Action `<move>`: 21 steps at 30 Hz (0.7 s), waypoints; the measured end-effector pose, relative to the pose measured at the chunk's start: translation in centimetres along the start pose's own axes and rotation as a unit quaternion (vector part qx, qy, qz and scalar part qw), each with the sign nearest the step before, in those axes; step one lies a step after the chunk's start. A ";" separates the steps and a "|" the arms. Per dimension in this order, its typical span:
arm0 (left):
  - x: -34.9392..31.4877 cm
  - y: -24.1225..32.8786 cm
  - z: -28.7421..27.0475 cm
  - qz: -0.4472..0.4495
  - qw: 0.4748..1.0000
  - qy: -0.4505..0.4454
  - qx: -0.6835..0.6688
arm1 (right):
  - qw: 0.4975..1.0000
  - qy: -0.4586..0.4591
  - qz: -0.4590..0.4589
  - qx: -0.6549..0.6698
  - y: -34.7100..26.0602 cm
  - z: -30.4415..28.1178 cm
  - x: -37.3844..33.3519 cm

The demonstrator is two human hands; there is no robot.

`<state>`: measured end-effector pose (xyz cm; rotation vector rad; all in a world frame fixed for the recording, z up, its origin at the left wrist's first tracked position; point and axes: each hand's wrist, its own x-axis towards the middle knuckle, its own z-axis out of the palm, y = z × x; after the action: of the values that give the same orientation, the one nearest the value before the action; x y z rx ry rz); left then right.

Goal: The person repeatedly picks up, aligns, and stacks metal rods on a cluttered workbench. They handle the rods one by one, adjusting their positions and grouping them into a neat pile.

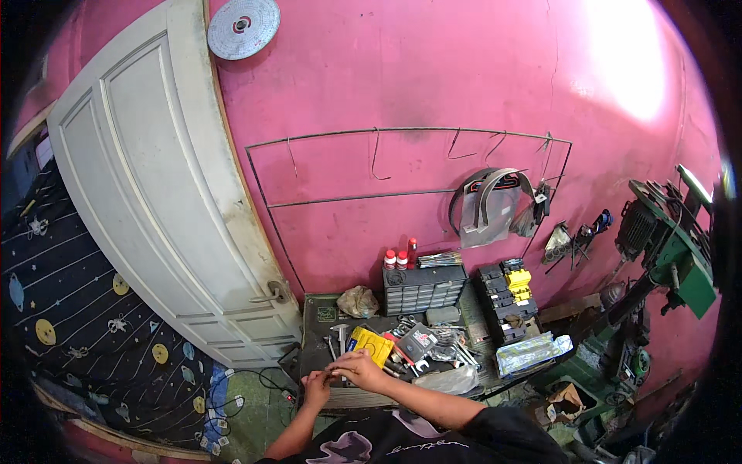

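My left hand [314, 388] and my right hand [360, 370] meet over the near edge of the workbench [352, 400]. Both are closed, fingertips together around something small and dark that I cannot make out. Just beyond them lie a yellow box [371, 344] and a metal tool that looks like a caliper [341, 338]. To the right of my right hand are a grey-and-black box [417, 342], several wrenches [466, 354] and a clear plastic bag [448, 380].
At the back of the bench stands a small-drawer cabinet [423, 298] with red-capped bottles on top. Black and yellow bins [506, 298] are to its right. A green machine [688, 282] rises at far right; a white door [166, 209] stands left. Cables [267, 379] trail below it.
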<state>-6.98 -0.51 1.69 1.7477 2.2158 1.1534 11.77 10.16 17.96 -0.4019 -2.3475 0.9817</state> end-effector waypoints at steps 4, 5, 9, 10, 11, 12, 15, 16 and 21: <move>0.1 -0.2 0.2 -0.027 0.999 -0.029 0.005 | 0.999 0.004 0.025 -0.039 0.4 1.7 1.4; 0.2 -0.1 0.3 -0.031 0.999 -0.035 0.007 | 0.998 0.014 0.034 -0.053 0.6 2.0 1.6; 0.1 -1.5 0.4 -0.061 0.998 -0.009 -0.015 | 0.996 0.011 -0.006 -0.084 -1.5 2.4 2.7; 0.1 -1.4 0.4 -0.060 0.998 -0.016 -0.014 | 0.996 0.011 -0.007 -0.089 -1.3 2.4 2.7; 0.3 -1.3 0.4 -0.058 0.998 -0.023 -0.013 | 0.995 0.012 -0.007 -0.095 -0.8 2.5 2.7; 0.8 -1.0 0.1 -0.055 0.998 -0.030 -0.011 | 0.995 0.014 -0.008 -0.102 -0.6 2.4 2.8; 1.0 -0.2 -0.5 -0.020 1.000 -0.018 0.001 | 0.993 0.042 -0.037 -0.101 -1.0 2.1 2.7; 0.9 -0.9 -0.3 -0.027 0.999 -0.029 -0.028 | 0.994 0.037 -0.040 -0.098 -1.4 1.9 2.8; 0.5 -1.8 0.2 -0.061 0.990 -0.080 -0.104 | 0.992 -0.001 -0.048 -0.116 -1.5 1.9 2.5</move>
<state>-8.45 -0.11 0.65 1.5433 1.9997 1.1282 8.57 9.20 18.93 -0.3737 -2.4660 0.6662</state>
